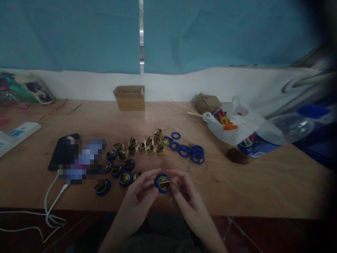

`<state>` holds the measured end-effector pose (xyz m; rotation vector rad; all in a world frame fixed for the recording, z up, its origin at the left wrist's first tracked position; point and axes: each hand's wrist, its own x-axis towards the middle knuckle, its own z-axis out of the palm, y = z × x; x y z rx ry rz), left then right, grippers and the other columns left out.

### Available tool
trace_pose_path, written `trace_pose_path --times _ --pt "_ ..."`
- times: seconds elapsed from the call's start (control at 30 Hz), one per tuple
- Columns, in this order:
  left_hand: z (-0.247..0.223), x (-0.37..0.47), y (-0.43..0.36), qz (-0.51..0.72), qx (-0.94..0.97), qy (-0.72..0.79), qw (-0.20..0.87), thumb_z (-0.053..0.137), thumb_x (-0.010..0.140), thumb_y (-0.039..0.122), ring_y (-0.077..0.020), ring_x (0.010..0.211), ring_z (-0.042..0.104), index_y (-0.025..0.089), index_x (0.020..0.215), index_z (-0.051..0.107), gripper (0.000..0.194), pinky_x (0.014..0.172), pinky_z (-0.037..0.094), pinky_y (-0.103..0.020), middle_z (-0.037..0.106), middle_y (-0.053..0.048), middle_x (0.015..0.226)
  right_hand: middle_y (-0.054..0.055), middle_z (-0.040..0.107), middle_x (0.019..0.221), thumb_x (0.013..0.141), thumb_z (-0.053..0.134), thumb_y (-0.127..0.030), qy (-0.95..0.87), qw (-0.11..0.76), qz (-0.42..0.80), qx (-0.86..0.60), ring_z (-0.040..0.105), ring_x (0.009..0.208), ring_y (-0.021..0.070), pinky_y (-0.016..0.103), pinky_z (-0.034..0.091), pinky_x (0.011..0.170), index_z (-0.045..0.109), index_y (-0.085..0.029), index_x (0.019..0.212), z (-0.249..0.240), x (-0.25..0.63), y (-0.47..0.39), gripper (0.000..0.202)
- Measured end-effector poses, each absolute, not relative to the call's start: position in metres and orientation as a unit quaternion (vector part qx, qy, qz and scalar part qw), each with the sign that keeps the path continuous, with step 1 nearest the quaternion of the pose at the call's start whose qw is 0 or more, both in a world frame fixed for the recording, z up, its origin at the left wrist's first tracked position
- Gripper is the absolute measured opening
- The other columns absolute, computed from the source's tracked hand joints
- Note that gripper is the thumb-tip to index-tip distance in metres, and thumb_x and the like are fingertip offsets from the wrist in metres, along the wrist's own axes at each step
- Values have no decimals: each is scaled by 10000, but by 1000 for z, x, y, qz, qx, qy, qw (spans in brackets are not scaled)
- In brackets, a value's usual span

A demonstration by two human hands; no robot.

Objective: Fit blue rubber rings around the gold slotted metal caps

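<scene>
Left hand point(143, 185) and right hand point(186, 191), fingers curled, pinch a round brass-coloured metal piece with blue rim point(163, 183) between them; loose blue rings point(193, 154) lie ahead, nearer the right!

Blue-rimmed metal piece point(163, 183) between both hands point(187, 194), blue rings point(198, 153) beyond.

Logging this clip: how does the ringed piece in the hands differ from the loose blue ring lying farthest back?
The ringed piece has brass-coloured metal inside its blue rim; the loose blue ring has an open centre. The ringed piece is held between the left hand and right hand; the loose blue ring lies on the table. Both share a round blue outline.
</scene>
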<state>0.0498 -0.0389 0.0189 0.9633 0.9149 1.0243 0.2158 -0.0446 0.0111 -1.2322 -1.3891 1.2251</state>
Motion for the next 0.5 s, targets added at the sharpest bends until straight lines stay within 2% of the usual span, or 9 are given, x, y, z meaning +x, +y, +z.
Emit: trace_pose_path --times 0.5 --pt "18 52 -38 468 427 391 668 654 839 208 -208 1064 668 240 1185 601 351 940 508 -317 729 -65 1115 3 591 979 959 444 -223 -597 471 457 -462 616 888 139 248 512 806 452 -292 1195 7 214 -44 246"
